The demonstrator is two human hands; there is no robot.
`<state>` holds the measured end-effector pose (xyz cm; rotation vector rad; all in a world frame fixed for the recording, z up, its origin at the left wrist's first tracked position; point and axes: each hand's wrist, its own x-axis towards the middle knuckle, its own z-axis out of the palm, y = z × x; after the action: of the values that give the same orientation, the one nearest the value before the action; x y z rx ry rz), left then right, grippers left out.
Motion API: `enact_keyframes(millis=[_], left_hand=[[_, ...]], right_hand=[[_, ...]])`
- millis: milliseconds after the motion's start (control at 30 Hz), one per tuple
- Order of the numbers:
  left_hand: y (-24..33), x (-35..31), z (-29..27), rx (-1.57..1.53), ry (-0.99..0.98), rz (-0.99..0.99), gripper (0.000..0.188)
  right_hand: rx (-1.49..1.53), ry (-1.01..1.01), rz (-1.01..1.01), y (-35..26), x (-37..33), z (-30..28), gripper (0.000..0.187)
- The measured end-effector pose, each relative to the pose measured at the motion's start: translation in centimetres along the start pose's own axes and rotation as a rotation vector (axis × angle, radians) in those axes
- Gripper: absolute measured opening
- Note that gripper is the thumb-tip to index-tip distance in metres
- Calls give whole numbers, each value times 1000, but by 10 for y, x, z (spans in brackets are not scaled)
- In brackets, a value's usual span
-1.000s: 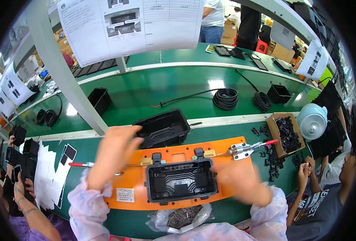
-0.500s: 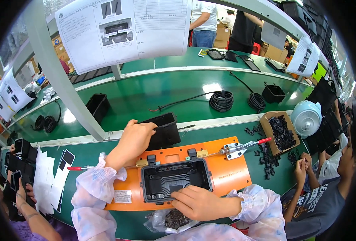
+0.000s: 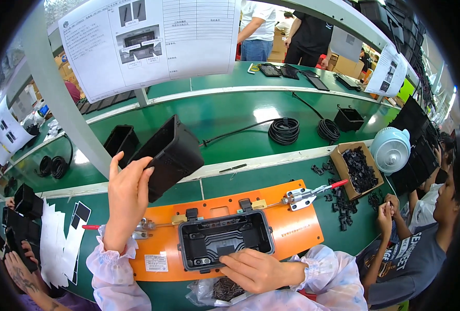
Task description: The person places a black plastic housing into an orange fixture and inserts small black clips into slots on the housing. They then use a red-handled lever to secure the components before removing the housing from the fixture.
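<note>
My left hand (image 3: 126, 194) grips a deep black plastic box (image 3: 174, 161) by its near left edge. That box is tilted in the air above the far left part of the orange fixture plate (image 3: 294, 220). On the plate sits a second, open black plastic housing (image 3: 209, 242), with two latches along its far side. My right hand (image 3: 256, 270) has its fingers bent over this housing's front rim, close together. Whether anything small is under those fingertips is hidden. Toggle clamps with red handles, such as the right one (image 3: 300, 198), flank the housing.
A bag of screws (image 3: 227, 289) lies in front of the plate. To the right are a carton of small black clips (image 3: 359, 168), loose clips and a blue fan (image 3: 390, 150). Cable coils (image 3: 284, 130) and another black box (image 3: 121, 140) are farther back. People sit at both sides.
My left hand has lifted the black box from behind the plate, moving it up and left and tilting it. My right hand stays at the housing's front rim.
</note>
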<state>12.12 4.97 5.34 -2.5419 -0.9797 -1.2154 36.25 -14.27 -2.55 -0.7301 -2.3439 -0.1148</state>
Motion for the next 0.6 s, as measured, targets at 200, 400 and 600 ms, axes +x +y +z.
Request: enact_keyframes(millis=[200, 400, 600], left_hand=[[12, -14, 5, -7, -28, 3, 18], [16, -19, 13, 16, 13, 27, 20], [20, -22, 15, 3, -21, 23, 16]], right_hand=[[-73, 57, 85, -9, -1, 3, 32], [-19, -146, 91, -6, 15, -12, 27], [5, -163, -51, 13, 8, -8, 28]])
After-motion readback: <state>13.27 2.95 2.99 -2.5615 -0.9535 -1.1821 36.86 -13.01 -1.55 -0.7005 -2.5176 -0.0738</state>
